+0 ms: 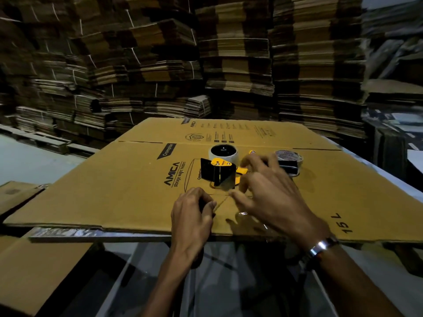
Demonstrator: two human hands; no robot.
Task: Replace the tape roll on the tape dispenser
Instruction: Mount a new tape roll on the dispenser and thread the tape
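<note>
- A flattened cardboard box lies across the desk, printed side up, with "AMICA storage water heaters" and "15 L" readable on it.
- The tape dispenser, black and yellow, sits on the cardboard box near its middle, its black flap facing the person.
- A white tape roll with a dark core stands on the cardboard box just behind the dispenser, touching or almost touching it.
- A second roll of tape, clear with a printed core, lies to the right of the dispenser, partly hidden by the right hand; a black part rests against its front.
- The left hand rests on the cardboard box just in front of the dispenser, fingers curled in; a thin strip of tape seems to run from it toward the right hand, but whether the fingers pinch it cannot be told.
- The right hand hovers just to the right of the dispenser with fingers spread and loosely bent, apart and clamped on nothing visible; its fingertips lie near the yellow body.
- A metal bracelet circles the right wrist.
- Tall stacks of flattened cardboard fill the background behind the cardboard box.
</note>
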